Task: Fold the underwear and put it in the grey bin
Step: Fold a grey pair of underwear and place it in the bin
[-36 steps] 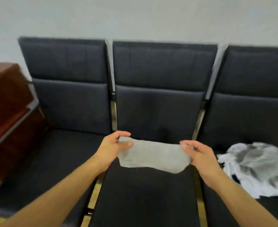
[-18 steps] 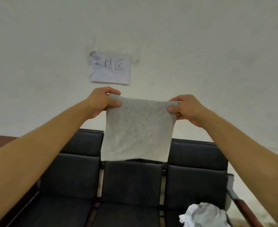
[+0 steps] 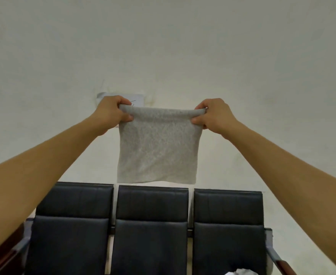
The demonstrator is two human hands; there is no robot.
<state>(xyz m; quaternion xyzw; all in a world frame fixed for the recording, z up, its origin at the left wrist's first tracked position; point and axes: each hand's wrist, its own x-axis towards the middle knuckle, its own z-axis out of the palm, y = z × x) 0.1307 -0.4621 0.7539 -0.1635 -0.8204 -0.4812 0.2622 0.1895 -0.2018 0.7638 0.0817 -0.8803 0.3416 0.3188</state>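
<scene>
I see both arms raised toward 12 o'clock, holding the grey underwear point(image 3: 157, 147) up in front of the pale wall point(image 3: 183, 46). Left hand point(image 3: 111, 113) at about 10 o'clock of the cloth: fingers curled over the top left corner, thumb underneath, pinching the rolled top edge. Right hand point(image 3: 214, 114) at about 2 o'clock of the cloth: same grip, fingers curled round the top right corner, thumb tucked below. Neither hand is spread. Top edge pulled taut between the two, rest of the cloth hangs flat and roughly square, lower hem just above the chair backs, not touching them. Row of three dark chairs point(image 3: 151, 225) at 6 o'clock. Paper sheet on wall point(image 3: 138, 98) mostly hidden behind left hand, writing unreadable. White cloth pile point(image 3: 240, 272) barely visible at 5 o'clock, bottom edge. I can't see the grey bin in this view.
</scene>
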